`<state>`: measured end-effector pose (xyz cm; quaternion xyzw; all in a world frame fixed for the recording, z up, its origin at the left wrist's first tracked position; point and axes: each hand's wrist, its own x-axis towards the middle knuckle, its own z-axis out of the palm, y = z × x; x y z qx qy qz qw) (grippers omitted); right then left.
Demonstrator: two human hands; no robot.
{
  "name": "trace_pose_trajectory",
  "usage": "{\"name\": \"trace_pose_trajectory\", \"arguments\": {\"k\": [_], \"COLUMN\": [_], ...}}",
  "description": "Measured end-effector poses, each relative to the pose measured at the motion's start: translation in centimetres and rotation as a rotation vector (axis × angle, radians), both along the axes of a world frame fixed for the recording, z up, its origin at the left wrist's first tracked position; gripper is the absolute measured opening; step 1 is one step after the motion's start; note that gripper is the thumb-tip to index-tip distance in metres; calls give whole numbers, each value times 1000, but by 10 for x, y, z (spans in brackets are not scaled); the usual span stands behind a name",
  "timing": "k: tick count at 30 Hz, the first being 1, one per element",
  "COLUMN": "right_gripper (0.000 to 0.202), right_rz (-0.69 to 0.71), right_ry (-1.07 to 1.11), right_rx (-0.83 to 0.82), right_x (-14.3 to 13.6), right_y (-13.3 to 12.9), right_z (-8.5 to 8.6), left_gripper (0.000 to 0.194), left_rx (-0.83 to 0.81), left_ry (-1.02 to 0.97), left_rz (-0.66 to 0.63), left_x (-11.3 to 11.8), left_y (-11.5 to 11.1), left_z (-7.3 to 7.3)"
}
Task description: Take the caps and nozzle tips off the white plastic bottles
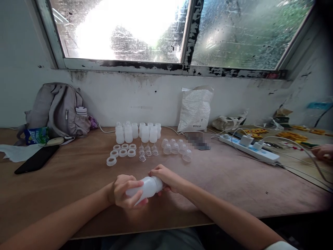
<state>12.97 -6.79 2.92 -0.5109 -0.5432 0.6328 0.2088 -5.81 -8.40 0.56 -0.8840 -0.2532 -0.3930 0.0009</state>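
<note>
A translucent white baby bottle (pixel 147 188) lies tilted between my hands above the front of the table. My left hand (pixel 127 191) is wrapped round its body. At its neck end, my right hand (pixel 163 177) grips the white screw ring (pixel 157 184); its fingertips are partly hidden. Beyond my hands sit several loose white rings (pixel 122 152) and several clear silicone teats (pixel 148 150). To their right are several clear dome caps (pixel 174 148). Several white bottles (pixel 149 133) stand upright behind them, and two at the left (pixel 124 132) have tops on.
A grey backpack (pixel 58 111) and a black phone (pixel 37 159) are on the left. A white plastic bag (pixel 195 109) leans against the wall. To the right lies a power strip (pixel 249 149) with cables. Another person's hand (pixel 322 152) shows at the far right.
</note>
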Motion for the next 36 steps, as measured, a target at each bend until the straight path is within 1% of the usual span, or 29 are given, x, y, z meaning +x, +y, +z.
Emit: {"name": "trace_pose_trajectory", "arguments": {"k": [3, 5, 6, 8, 11, 13, 15, 17, 19, 20, 21, 23, 25, 27, 28, 30, 33, 36], "right_gripper": [16, 23, 25, 25, 22, 23, 26, 29, 31, 31, 31, 30, 29, 29, 29, 28, 26, 26], "right_rz": [85, 114, 93, -24, -227, -281, -281, -263, -231, -216, -204, -198, -206, -218, -226, -242, -252, -240], "right_ry": [71, 180, 238, 358, 515, 553, 557, 543, 467, 402, 323, 145, -13, -114, -140, -146, -74, 7], "right_rx": [-101, -157, -151, -46, 215, 338, 389, 408, 419, 438, 476, 611, 792, 927, 961, 980, 959, 908], "right_x": [-1, 0, 1, 5, 13, 17, 19, 20, 21, 21, 22, 24, 25, 26, 26, 26, 24, 22], "right_y": [4, 9, 12, 18, 26, 29, 30, 31, 31, 31, 32, 33, 35, 35, 34, 32, 28, 25], "right_z": [-3, -4, -4, -1, 6, 9, 9, 8, 6, 6, 5, 3, 2, 2, 2, 2, 1, -3], "left_gripper": [17, 21, 23, 26, 33, 38, 41, 43, 42, 41, 39, 35, 34, 34, 34, 34, 36, 40], "left_rx": [166, 179, 159, 103, -2, -126, -330, -614, -889, -986, -1048, -1083, -1042, -999, -1004, -1075, -1203, -1243], "left_ry": [0, -65, -101, -161, -206, -222, -275, -361, -429, -451, -467, -482, -489, -498, -511, -566, -680, -753], "left_rz": [-45, -11, 18, 77, 139, 164, 184, 149, 45, -8, -46, -58, -8, 37, 43, 16, -44, -37], "left_x": [-4, -6, -6, -3, 6, 12, 17, 21, 22, 22, 21, 20, 20, 21, 21, 22, 22, 21], "left_y": [6, 12, 16, 22, 26, 25, 24, 22, 22, 22, 22, 22, 21, 21, 20, 21, 23, 24], "left_z": [-2, -1, 0, 4, 9, 9, 9, 8, 7, 7, 7, 8, 8, 8, 8, 9, 9, 7]}}
